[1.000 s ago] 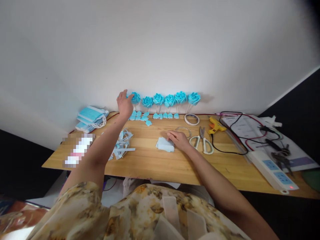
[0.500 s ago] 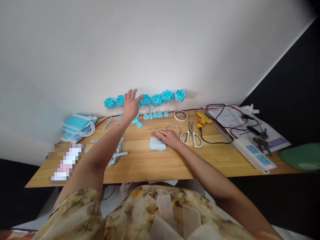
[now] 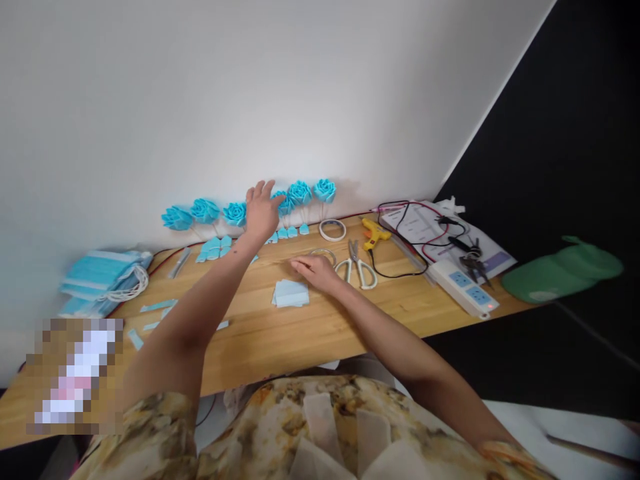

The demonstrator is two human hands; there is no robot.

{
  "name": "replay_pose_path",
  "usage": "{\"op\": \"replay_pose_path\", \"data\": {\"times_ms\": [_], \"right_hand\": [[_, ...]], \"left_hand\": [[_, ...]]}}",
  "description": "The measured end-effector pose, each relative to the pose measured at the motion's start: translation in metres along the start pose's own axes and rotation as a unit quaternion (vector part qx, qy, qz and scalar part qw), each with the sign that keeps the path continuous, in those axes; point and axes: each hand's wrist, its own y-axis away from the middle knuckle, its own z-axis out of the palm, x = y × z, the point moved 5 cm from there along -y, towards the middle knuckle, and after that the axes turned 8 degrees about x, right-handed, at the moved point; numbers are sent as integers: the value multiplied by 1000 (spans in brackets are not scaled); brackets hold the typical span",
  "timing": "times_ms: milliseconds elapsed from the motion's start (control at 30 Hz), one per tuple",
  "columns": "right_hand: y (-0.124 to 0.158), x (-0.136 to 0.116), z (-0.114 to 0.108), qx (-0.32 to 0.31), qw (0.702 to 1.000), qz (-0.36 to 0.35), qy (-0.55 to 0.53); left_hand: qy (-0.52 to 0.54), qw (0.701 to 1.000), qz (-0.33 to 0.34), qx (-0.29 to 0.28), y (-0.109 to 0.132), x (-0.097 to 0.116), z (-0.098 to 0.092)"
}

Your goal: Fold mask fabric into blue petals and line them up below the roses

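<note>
My left hand (image 3: 261,210) is raised at the back, fingers spread, in front of a row of blue folded flowers. It hides part of the row; whether it touches a flower I cannot tell. To its right stands a blue flower (image 3: 300,193) on a thin stem, to its left another flower (image 3: 235,213). My right hand (image 3: 315,272) lies low over the table, fingers loosely extended and nothing visible in them. Just left of it is a small stack of pale blue rectangular pieces (image 3: 291,294). A wire ring (image 3: 324,253) and scissors (image 3: 356,265) lie beside that hand.
Along the back lie small blue petals (image 3: 215,248) and a tape roll (image 3: 333,230). A yellow glue gun (image 3: 375,233), power strip (image 3: 463,287), keys (image 3: 475,263) and green pouch (image 3: 560,270) are rightward. Face masks (image 3: 100,277) and cut strips (image 3: 157,306) lie left.
The view has turned right, so the table's things appear farther left. My left hand has shifted right along the flowers. My right hand has drawn slightly away from the stack.
</note>
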Motion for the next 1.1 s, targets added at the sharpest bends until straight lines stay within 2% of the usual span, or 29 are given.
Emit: {"op": "replay_pose_path", "data": {"times_ms": [133, 233, 300, 367, 467, 567, 733, 867, 1000, 1100], "right_hand": [[-29, 12, -40, 130, 991, 30, 8], [-56, 33, -78, 279, 959, 44, 7], [-75, 52, -93, 315, 946, 62, 38], [-92, 71, -99, 308, 946, 75, 63], [-113, 90, -98, 277, 957, 52, 73], [-127, 98, -95, 267, 959, 36, 90], [-132, 99, -90, 303, 948, 28, 97], [-130, 91, -83, 324, 943, 12, 73], [-131, 88, -80, 329, 942, 42, 50], [-133, 88, -82, 332, 940, 60, 52]], "left_hand": [[22, 1000, 9, -2, -9, 17, 9], [49, 999, 10, -12, -13, 27, 13], [71, 997, -5, 11, -12, 27, 7], [92, 994, -19, 56, -5, 24, -6], [123, 984, -47, 120, 15, 20, -32], [203, 968, -69, 128, 43, 31, -60], [381, 924, -33, 23, 89, 83, -113], [455, 888, 60, -34, 106, 113, -153], [517, 840, 138, -88, 107, 129, -170], [548, 810, 166, -123, 106, 139, -171]]}}
